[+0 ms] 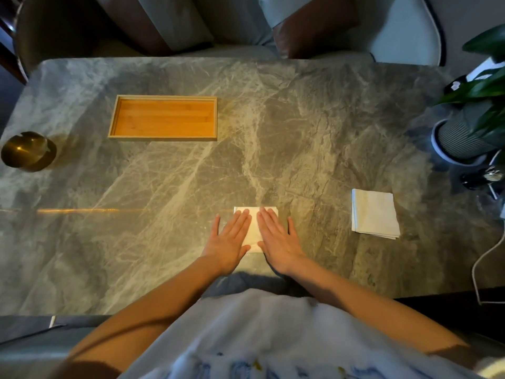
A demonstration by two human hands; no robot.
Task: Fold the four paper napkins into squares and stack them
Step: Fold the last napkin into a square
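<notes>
Head camera, looking down at a grey marble table (164, 201). Both hands lie palm down with fingers straight and gripping nothing. The left hand (231, 239) and right hand (278, 239) press side by side on a small white napkin (255, 228) near the table's front edge, apparently flattening a fold into a square. Well apart to the right sits a pile of white napkins (374, 213) with layered edges. Their number, and whether they are already folded, cannot be told from here. A wooden tray (164, 117) lies beyond on the left. Judging by this, at least one napkin is still being folded, and the stacking is unfinished.
</notes>
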